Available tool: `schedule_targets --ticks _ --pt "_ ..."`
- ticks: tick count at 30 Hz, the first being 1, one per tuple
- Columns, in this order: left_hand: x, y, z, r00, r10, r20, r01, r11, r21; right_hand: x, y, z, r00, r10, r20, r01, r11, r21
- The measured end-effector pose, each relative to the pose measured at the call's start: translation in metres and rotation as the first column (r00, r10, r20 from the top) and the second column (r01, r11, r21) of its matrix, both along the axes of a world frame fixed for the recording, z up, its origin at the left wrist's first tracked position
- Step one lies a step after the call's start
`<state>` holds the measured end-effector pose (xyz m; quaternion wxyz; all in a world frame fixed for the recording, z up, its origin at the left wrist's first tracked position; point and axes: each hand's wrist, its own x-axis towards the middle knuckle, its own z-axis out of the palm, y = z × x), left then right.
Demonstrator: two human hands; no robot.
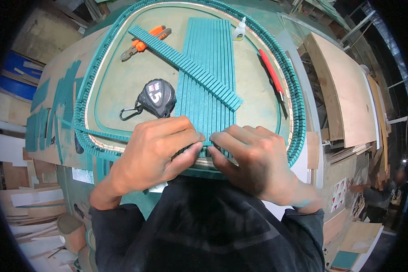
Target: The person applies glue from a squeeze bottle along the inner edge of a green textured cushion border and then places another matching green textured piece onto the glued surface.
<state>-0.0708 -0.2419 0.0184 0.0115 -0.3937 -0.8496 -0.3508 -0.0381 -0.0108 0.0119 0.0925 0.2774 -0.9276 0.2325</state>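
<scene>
Thumb and fingers of my left hand (pixel 161 147) are closed at the near rim of a rounded panel (pixel 254 97). My right hand (pixel 254 158) is closed in a similar pinch just beside it. Between the fingertips shows a bit of teal slotted strip (pixel 208 144), mostly hidden by the hands. Beyond them lies a bundle of long teal strips (pixel 206 50), with one loose slotted strip (pixel 186 67) crossing it diagonally. Near my left hand rests a black tape measure (pixel 157 98) with a carabiner (pixel 130 113).
Orange-handled pliers (pixel 143 44) lie at the panel's far left. A small white glue bottle (pixel 239 30) stands far right, above a red utility knife (pixel 272 75). Slotted teal edging (pixel 297 113) rings the panel. Plywood boards (pixel 349 90) stand right. A person (pixel 378 197) is farther off.
</scene>
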Motion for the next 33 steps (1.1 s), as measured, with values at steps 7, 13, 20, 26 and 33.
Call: schedule_targets --ticks 7,13,20,26,33 --pt "0.001 0.027 0.004 0.995 0.096 -0.039 -0.091 0.99 0.103 -0.002 0.007 0.002 0.963 -0.153 -0.222 0.147 0.988 -0.044" --pt "-0.005 0.039 0.0 0.991 0.102 -0.09 -0.089 0.986 0.137 -0.004 0.018 0.004 0.951 -0.184 -0.248 0.175 0.983 -0.058" --pt "-0.008 0.05 -0.008 0.973 0.143 -0.18 -0.112 0.979 0.171 -0.006 0.022 -0.002 0.93 -0.224 -0.292 0.213 0.975 -0.067" --pt "-0.007 0.055 -0.016 0.945 0.148 -0.293 -0.098 0.979 0.177 -0.001 0.015 -0.005 0.914 -0.287 -0.286 0.27 0.958 -0.098" --pt "-0.008 0.058 -0.018 0.903 0.169 -0.394 -0.109 0.979 0.171 0.015 0.004 0.004 0.925 -0.345 -0.158 0.342 0.939 -0.048"
